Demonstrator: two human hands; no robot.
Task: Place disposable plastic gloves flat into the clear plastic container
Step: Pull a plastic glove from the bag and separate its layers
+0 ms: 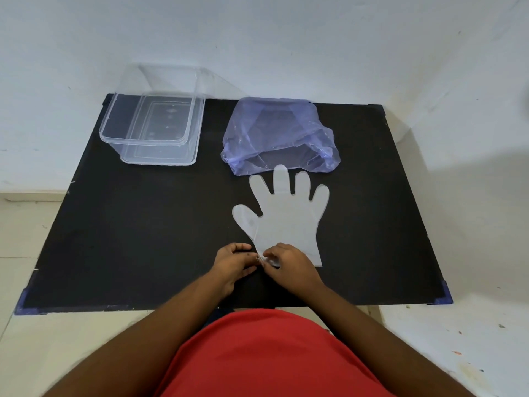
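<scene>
A translucent disposable glove (283, 216) lies flat on the black table (143, 224), fingers pointing away from me. My left hand (234, 263) and my right hand (289, 263) meet at the glove's cuff near its left corner, and both pinch the thin plastic edge there. The clear plastic container (151, 130) stands open at the table's far left with nothing visible inside it.
A crumpled bluish-purple plastic bag (280, 136) sits at the far middle of the table, just beyond the glove's fingertips. A white wall rises behind the table. Pale floor surrounds it.
</scene>
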